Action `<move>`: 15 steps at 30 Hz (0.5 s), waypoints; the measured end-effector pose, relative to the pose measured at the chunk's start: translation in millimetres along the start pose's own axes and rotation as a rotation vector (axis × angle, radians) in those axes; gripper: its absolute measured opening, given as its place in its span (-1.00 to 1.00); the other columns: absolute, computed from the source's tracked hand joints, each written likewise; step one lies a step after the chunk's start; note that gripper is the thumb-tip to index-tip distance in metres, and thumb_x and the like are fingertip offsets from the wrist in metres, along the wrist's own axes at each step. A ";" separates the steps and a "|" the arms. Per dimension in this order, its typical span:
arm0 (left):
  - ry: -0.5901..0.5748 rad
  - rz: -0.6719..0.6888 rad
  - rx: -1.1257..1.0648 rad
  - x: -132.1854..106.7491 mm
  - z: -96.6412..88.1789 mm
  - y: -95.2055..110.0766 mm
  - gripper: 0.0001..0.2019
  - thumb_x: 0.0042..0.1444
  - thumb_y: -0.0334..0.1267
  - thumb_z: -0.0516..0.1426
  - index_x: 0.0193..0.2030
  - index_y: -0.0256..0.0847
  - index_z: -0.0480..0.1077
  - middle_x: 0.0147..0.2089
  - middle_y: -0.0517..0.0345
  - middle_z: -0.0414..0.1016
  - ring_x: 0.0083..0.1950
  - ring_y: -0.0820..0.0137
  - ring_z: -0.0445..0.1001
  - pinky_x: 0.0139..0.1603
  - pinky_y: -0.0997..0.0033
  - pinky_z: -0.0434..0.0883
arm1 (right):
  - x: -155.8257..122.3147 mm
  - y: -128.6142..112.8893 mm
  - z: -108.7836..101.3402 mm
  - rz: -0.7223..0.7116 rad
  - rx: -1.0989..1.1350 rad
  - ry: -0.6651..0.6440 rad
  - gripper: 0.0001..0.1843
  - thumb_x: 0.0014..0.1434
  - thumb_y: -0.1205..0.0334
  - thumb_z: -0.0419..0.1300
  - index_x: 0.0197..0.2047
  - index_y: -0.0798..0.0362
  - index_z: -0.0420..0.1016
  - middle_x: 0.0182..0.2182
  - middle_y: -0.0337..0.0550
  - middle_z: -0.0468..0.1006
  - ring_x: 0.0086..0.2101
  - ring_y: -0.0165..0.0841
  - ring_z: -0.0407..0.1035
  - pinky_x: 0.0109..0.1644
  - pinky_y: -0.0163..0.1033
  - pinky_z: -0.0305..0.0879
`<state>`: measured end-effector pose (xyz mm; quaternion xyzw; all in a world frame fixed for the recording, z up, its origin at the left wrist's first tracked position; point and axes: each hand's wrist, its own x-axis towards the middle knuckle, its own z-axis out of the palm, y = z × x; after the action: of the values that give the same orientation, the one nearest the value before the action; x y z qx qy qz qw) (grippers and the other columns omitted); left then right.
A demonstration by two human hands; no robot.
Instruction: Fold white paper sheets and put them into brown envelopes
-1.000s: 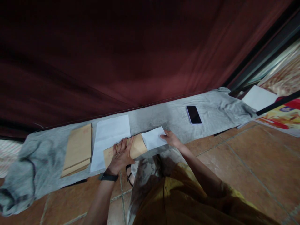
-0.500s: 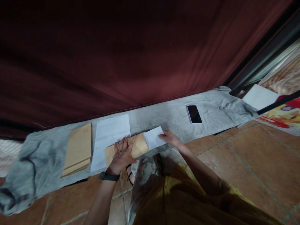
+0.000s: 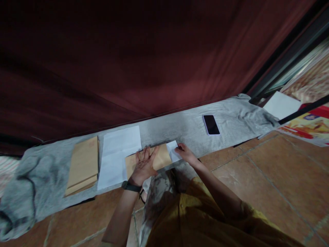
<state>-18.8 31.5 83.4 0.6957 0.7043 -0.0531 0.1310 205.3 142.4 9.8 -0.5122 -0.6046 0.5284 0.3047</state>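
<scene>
My left hand (image 3: 144, 165) lies flat with fingers spread on a brown envelope (image 3: 161, 158) that rests on the grey cloth (image 3: 180, 127). At the envelope's right end my right hand (image 3: 185, 153) pinches a folded white sheet (image 3: 173, 151), of which only a short end sticks out of the envelope. A black watch sits on my left wrist.
A stack of white sheets (image 3: 117, 154) and a stack of brown envelopes (image 3: 82, 164) lie on the cloth to the left. A black phone (image 3: 211, 124) lies to the right. A dark red curtain hangs behind. More white paper (image 3: 281, 104) lies far right. Tiled floor in front.
The white sheet has slid further into the brown envelope, with less of it showing. The envelope and my left hand have shifted to the right.
</scene>
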 end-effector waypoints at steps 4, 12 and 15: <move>0.005 0.012 -0.005 4.0 3.1 3.3 0.24 -0.20 -0.13 0.41 0.54 -0.03 -0.23 0.56 -0.33 -0.17 0.57 -0.09 -0.19 0.46 -0.33 -0.25 | -4.6 7.5 -10.4 0.063 0.017 0.041 -0.81 0.03 0.14 0.15 -0.33 0.06 0.47 -0.49 -0.22 0.47 -0.43 -0.33 0.37 -0.36 -0.26 0.29; -0.019 0.023 -0.021 10.6 0.5 16.6 0.27 -0.23 -0.14 0.44 0.54 -0.04 -0.24 0.56 -0.34 -0.16 0.57 -0.11 -0.20 0.45 -0.33 -0.27 | -14.1 5.2 -8.7 0.117 0.026 -0.027 -0.84 0.04 0.14 0.18 -0.38 0.01 0.52 -0.59 -0.30 0.44 -0.59 -0.41 0.30 -0.54 -0.35 0.21; -0.021 0.037 -0.026 11.0 -0.6 19.2 0.26 -0.21 -0.15 0.43 0.54 -0.03 -0.25 0.56 -0.34 -0.17 0.57 -0.11 -0.22 0.45 -0.32 -0.26 | -14.2 3.5 -4.9 0.099 0.020 -0.031 -0.87 0.04 0.16 0.19 -0.39 0.02 0.52 -0.59 -0.30 0.46 -0.56 -0.40 0.34 -0.50 -0.35 0.24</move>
<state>0.2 42.8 83.2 0.7062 0.6906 -0.0488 0.1483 214.9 130.4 10.2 -0.5303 -0.5779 0.5567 0.2739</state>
